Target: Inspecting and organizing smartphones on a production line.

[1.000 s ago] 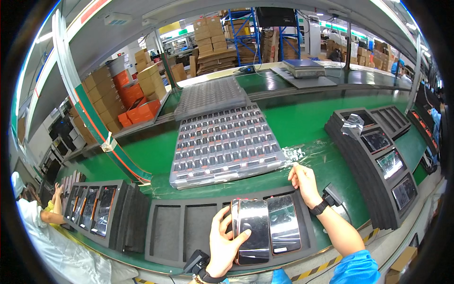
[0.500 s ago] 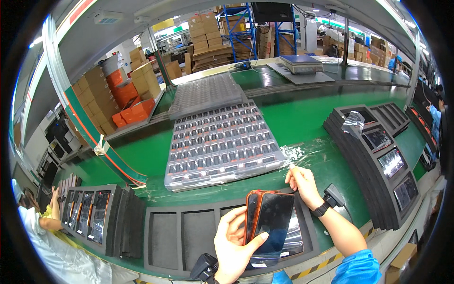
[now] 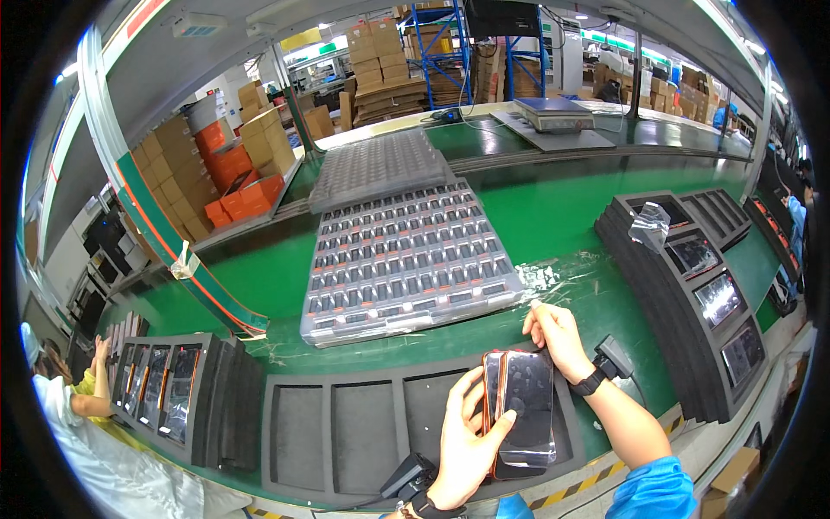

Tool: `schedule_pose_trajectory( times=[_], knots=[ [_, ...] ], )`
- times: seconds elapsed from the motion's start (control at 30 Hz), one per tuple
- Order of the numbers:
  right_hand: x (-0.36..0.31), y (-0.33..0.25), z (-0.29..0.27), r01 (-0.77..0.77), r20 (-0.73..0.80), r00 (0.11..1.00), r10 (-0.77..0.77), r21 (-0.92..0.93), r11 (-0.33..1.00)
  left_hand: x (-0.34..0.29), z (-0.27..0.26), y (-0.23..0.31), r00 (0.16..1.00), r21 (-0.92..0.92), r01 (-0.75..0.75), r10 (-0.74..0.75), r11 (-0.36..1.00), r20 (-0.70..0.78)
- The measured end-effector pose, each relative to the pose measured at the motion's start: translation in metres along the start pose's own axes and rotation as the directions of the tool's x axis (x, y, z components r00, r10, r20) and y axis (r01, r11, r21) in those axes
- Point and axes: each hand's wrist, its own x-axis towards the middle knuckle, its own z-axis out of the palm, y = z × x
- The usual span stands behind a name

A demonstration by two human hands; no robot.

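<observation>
Head view catches the left grip pinching orange-edged phones over the right end of the foam tray, right grip curled, contents unclear, in what looks like a positioning step, next calling for steady alignment.

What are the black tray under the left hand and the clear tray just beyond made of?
Black tray: probably foam, matte, judging by its thick, dull walls.
Clear tray: likely thin moulded plastic, glossy, since it looks translucent and catches highlights.
</observation>
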Motion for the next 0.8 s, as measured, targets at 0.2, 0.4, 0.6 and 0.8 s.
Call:
schedule_pose_trajectory(
  times=[0.2, 0.4, 0.6, 0.8],
  knots=[
    [-0.001, -0.004, 0.002, 0.032, -0.006, 0.999, -0.032, -0.057, 0.998, 0.0, 0.001, -0.006, 1.0, 0.008, -0.014, 0.014, 1.0, 0.002],
    [-0.006, -0.009, 0.005, 0.093, 0.038, 0.995, -0.088, -0.172, 0.981, -0.003, 0.005, -0.006, 1.0, 0.084, -0.028, 0.028, 0.996, 0.001],
    [-0.011, -0.014, 0.009, 0.143, 0.074, 0.989, -0.128, -0.253, 0.957, -0.006, 0.013, -0.017, 0.995, 0.149, -0.09, 0.095, 0.985, -0.024],
    [-0.008, -0.012, 0.007, 0.087, 0.051, 0.995, -0.081, -0.122, 0.989, -0.01, 0.022, -0.021, 0.986, 0.169, -0.138, 0.151, 0.976, -0.067]
  ],
)
